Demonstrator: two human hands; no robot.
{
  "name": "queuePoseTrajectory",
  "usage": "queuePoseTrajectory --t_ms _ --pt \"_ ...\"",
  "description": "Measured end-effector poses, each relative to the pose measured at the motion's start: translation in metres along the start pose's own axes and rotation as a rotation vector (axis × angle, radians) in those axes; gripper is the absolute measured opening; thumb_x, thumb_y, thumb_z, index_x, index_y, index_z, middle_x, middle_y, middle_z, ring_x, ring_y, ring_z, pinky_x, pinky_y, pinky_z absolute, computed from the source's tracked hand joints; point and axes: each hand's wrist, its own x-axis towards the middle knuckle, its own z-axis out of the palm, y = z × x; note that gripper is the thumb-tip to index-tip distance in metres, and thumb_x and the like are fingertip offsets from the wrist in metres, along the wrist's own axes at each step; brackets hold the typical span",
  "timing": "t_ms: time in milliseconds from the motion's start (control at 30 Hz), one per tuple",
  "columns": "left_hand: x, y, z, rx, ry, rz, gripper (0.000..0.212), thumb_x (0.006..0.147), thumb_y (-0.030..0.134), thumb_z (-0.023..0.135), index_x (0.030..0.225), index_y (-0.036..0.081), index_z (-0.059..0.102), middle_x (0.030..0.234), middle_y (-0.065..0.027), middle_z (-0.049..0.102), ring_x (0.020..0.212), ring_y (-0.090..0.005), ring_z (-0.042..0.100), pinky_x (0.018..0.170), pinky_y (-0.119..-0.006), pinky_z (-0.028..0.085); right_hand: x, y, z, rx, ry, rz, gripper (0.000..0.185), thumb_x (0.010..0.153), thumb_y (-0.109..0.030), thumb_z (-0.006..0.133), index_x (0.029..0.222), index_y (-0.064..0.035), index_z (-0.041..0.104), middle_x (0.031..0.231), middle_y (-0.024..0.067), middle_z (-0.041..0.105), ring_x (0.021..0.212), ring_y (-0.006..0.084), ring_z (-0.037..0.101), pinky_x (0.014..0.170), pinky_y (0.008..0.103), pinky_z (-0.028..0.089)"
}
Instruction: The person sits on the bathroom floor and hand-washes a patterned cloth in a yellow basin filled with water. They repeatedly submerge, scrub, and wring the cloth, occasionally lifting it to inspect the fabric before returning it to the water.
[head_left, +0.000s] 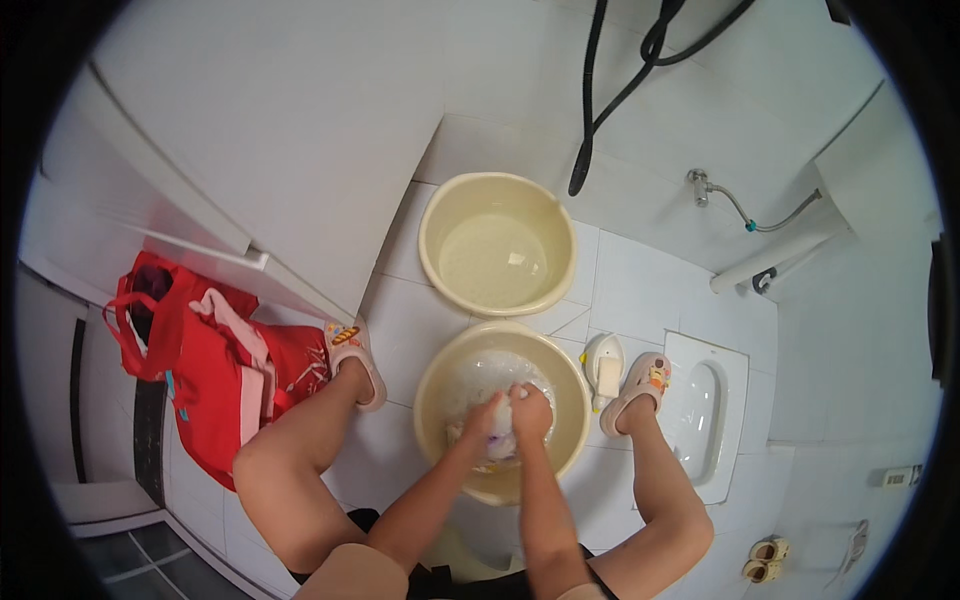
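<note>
A cream plastic basin stands on the tiled floor between my feet, with sudsy water and wet whitish cloth bearing purple marks inside. Over the suds, my left hand and my right hand are close together, both gripping the cloth. Just beyond stands a second cream basin holding fairly clear water. To the right of the near basin, a pale bar of soap lies on a white soap dish with yellow parts.
Red fabric bags with pink cloth lie at left beside a white cabinet panel. A squat toilet is set into the floor at right. Black hoses hang on the far wall, left of a valve with a braided hose.
</note>
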Motion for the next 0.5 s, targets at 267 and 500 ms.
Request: queuePoseTrajectory --t_ms 267,500 --pt "0.036 0.035 -0.027 -0.017 0.197 -0.014 0.055 0.077 0.055 0.052 0.11 0.01 0.054 0.101 -0.0048 0.057 0.091 -0.0207 0.053 0.079 -0.034 0.039 0.061 0.125 0.056 0.843 -0.039 0.248 0.022 0.081 -0.021 0.058 0.092 -0.0014 0.06 0.083 0.0088 0.06 0.078 0.0185 0.056 0.071 0.0287 0.044" --pt "0.043 0.035 -0.059 0.161 0.309 0.035 0.076 0.077 0.057 0.053 0.135 0.015 0.027 0.137 -0.009 0.027 0.123 -0.0238 0.027 0.099 -0.043 0.025 0.037 0.107 0.073 0.155 -0.608 -0.334 0.033 0.073 -0.01 0.057 0.105 -0.0074 0.057 0.107 0.0153 0.056 0.1 0.0306 0.053 0.087 0.0356 0.041"
